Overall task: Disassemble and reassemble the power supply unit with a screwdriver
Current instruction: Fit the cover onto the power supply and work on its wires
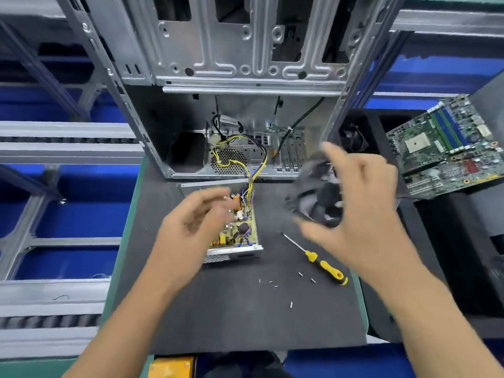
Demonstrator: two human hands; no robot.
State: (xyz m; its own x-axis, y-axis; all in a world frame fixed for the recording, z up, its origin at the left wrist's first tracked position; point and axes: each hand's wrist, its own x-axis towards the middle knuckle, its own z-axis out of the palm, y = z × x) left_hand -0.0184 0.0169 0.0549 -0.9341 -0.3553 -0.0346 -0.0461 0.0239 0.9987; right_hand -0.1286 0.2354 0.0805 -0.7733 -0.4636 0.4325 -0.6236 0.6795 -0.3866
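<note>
The open computer case (240, 85) stands at the back of the counter (245, 317), leaving the mat free for the power supply unit (240, 233), which lies uncovered just in front with its wires trailing into the case. The right hand (362, 211) grips a blurred dark part, probably the fan, lifted clear, while the left hand (191, 227) hovers loosely spread over the board. The screwdriver (316, 259) and about 6 screws (291, 304) lie nearby within reach.

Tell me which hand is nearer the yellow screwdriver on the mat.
Right. The right hand, gripping a blurred dark fan, hangs just above and behind the screwdriver. The left hand is farther off, over the opened power supply.
</note>
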